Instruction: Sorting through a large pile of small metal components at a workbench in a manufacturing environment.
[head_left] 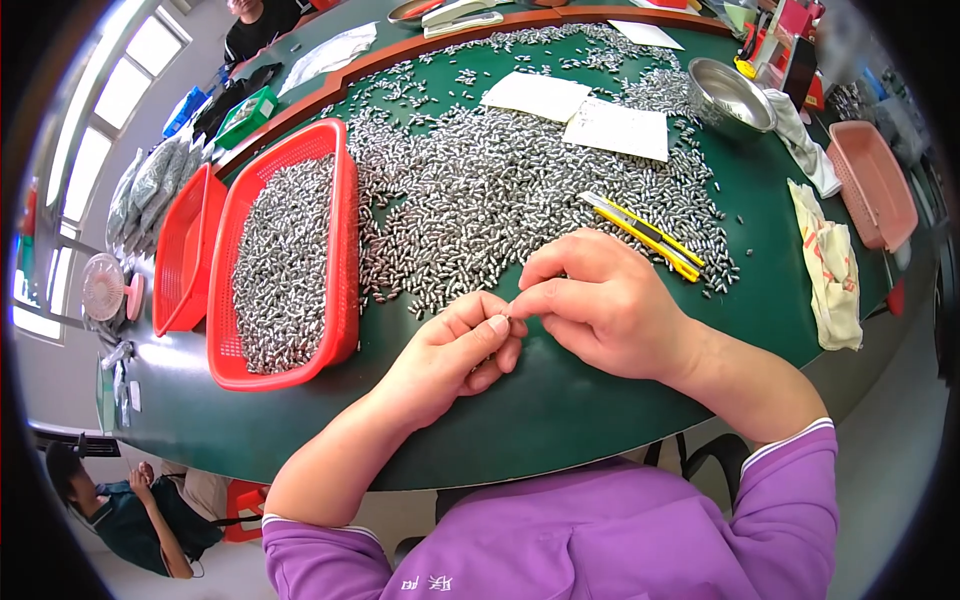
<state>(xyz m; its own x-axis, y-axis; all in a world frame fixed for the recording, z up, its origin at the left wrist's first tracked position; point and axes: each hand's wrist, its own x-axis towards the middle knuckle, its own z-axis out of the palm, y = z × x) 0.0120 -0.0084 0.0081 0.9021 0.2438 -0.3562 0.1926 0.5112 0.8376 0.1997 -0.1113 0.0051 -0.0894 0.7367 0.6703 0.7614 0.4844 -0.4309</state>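
Note:
My left hand (465,345) is closed, its thumb and fingertips pinched together over the near side of the green table (560,415). Against its fingertips come the pinched thumb and forefinger of my right hand (605,305). Whatever small thing lies between the fingertips is too small and covered to make out. Just beyond both hands spreads a wide heap of small silvery metal pieces (470,190), shaped like short rounded cylinders. On that heap, past my right hand, rests a yellow utility knife (650,238). A red plastic basket (348,250) full of the same pieces stands left of my hands.
Another red basket (185,260) leans beside the full one. White paper sheets (620,130) lie on the heap. At the right are a metal bowl (730,95), a cream cloth glove (830,270) and a pink basket (870,185). A person (150,515) sits at lower left.

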